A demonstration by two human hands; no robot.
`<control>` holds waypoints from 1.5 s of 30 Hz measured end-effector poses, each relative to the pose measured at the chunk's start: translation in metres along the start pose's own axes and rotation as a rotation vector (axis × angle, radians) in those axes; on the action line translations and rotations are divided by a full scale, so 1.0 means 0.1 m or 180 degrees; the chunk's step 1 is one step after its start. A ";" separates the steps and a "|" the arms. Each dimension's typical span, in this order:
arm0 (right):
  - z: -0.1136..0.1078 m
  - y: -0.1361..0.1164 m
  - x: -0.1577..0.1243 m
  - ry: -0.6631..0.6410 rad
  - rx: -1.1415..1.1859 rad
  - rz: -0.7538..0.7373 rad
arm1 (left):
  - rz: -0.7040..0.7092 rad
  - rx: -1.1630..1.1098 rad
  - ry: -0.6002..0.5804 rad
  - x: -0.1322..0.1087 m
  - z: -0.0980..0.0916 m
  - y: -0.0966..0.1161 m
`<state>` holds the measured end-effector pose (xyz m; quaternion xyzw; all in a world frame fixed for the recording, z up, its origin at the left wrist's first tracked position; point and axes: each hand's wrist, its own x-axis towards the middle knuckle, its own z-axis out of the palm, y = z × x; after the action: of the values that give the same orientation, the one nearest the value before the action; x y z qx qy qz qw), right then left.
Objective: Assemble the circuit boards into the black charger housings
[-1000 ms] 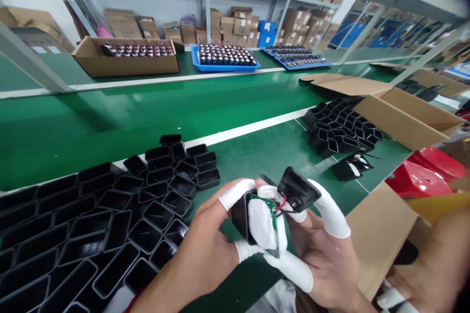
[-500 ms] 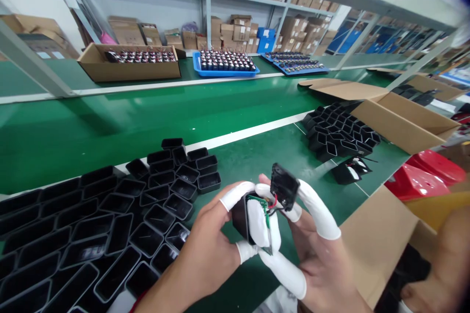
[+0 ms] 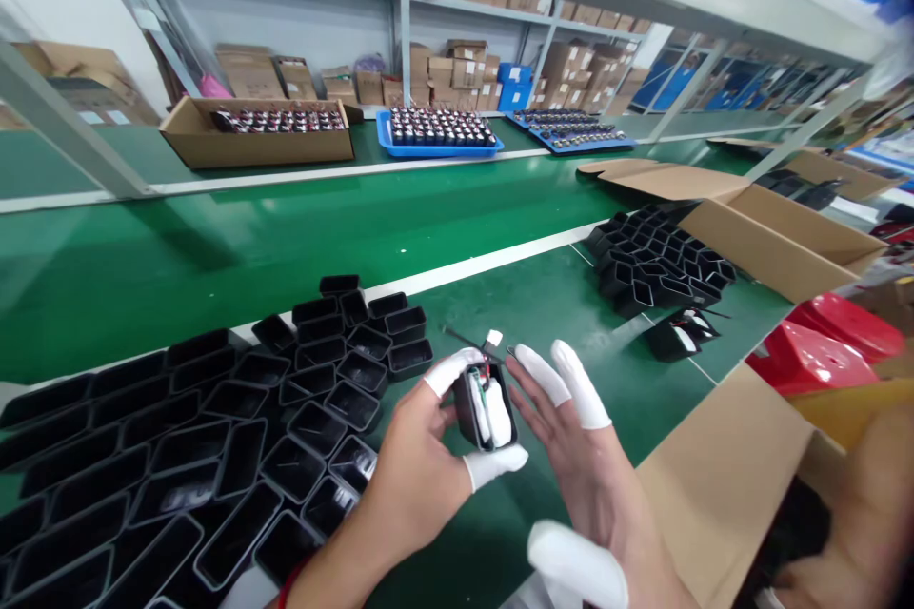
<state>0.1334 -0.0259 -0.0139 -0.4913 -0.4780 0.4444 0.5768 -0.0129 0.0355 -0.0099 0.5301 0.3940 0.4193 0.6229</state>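
My left hand (image 3: 428, 457), with white finger cots on thumb and finger, grips a small black plastic case (image 3: 468, 414) from its left side. Inside the case sit white padded pieces (image 3: 499, 414) and the edge of a green circuit board (image 3: 480, 381). Red and black wires and a small white connector (image 3: 493, 338) stick out at its far end. My right hand (image 3: 592, 457), also in white finger cots, is open just right of the case, fingers spread and thumb apart. The black lid seen before cannot be made out clearly.
Many black cases (image 3: 235, 400) stand at left, more (image 3: 661, 252) at right. A filled case (image 3: 678, 335) is near an open carton (image 3: 785, 228). Trays of parts (image 3: 439, 150) line the far bench. Red stools (image 3: 821, 343) and another person's arm (image 3: 849, 504) are at right.
My right hand has let go of the case and the black lid and opened out. The filling sits deeper in the case, and the white connector now shows at the far end.
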 end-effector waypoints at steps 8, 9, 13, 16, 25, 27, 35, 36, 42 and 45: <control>0.21 0.03 -0.05 0.0248 0.0615 0.0968 | 0.0572 0.0867 -0.0095 -0.10 0.10 -0.07; 0.22 0.06 -0.03 0.0234 0.0678 0.0927 | 0.0613 0.0911 -0.0044 -0.10 0.10 -0.08; 0.22 0.13 0.04 0.0159 0.1078 0.0872 | 0.0716 0.1020 0.0052 -0.09 0.08 -0.11; 0.21 0.12 0.07 0.0052 0.1235 0.0820 | 0.0668 0.1093 -0.0008 -0.09 0.08 -0.10; 0.24 0.18 0.09 0.0214 0.1284 0.0921 | 0.0602 0.1129 0.0248 -0.10 0.12 -0.10; 0.21 0.20 0.07 0.0182 0.1308 0.0803 | 0.0339 0.0976 0.0243 -0.09 0.14 -0.10; 0.30 0.15 0.14 0.0147 0.1428 0.0920 | 0.0382 0.1645 0.0479 -0.09 0.08 -0.23; 0.29 0.16 0.16 0.0104 0.1366 0.0954 | 0.0319 0.1737 0.0541 -0.07 0.06 -0.26; 0.07 0.29 0.00 0.0419 -0.1166 -0.0381 | -0.0061 0.2208 0.0565 0.00 0.00 -0.39; -0.01 0.36 -0.08 0.0528 -0.2068 -0.0888 | 0.0161 0.2373 0.0306 -0.02 0.03 -0.47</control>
<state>0.1312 -0.0298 -0.0505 -0.6134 -0.6083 0.1451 0.4824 -0.0054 0.0287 -0.0560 0.7097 0.5351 0.2867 0.3574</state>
